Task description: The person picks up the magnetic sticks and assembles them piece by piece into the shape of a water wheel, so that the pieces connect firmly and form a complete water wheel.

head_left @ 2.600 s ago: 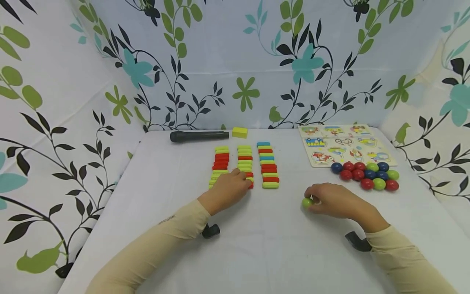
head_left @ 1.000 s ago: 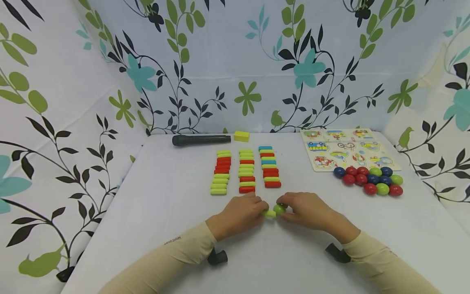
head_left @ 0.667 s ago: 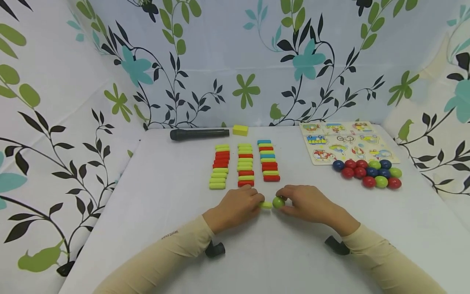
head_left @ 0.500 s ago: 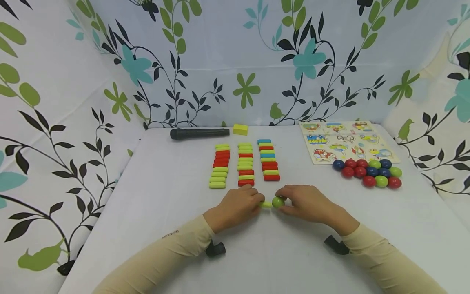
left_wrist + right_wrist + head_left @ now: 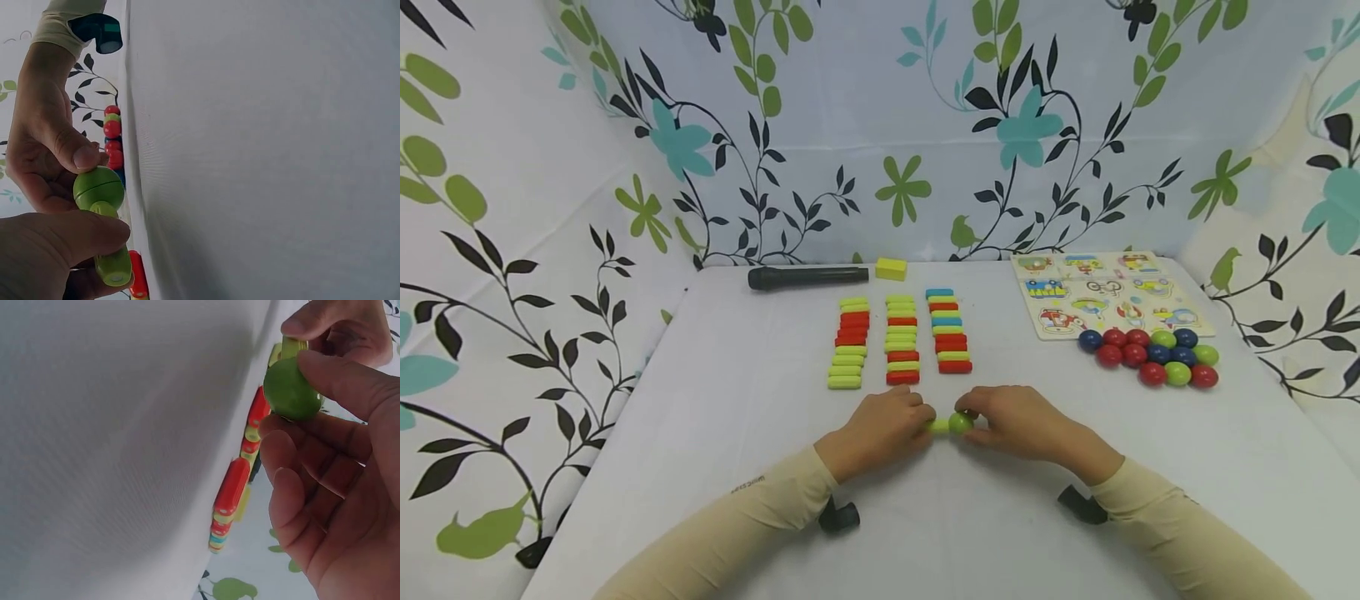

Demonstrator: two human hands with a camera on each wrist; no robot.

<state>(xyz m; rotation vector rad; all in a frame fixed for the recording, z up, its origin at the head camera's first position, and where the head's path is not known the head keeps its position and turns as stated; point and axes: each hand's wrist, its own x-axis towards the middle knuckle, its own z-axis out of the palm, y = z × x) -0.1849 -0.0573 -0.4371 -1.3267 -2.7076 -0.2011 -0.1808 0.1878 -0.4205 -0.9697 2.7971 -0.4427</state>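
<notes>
Over the middle of the table, my left hand (image 5: 880,429) pinches a short yellow-green toy rod (image 5: 114,265) between thumb and fingers. My right hand (image 5: 1022,421) holds a green ball (image 5: 290,390) by its thumb and fingertips, its other fingers loosely bent. Rod and ball meet end to end; in the left wrist view the rod's tip is right against the ball, which has a seam line round it. Just beyond the hands lie three columns of rods: a left one (image 5: 847,360), a middle one (image 5: 902,345) and a right one (image 5: 951,338), in green, red and some blue.
Several red, blue and green balls (image 5: 1153,374) are grouped at the right, in front of a picture puzzle board (image 5: 1090,307). A black microphone (image 5: 808,277) and a yellow block (image 5: 891,268) lie at the back edge of the white table (image 5: 737,375).
Both hands have come together at the middle, the right one moving left with the ball. The right column's nearest green rod has left its place. The gap between rod and ball has closed.
</notes>
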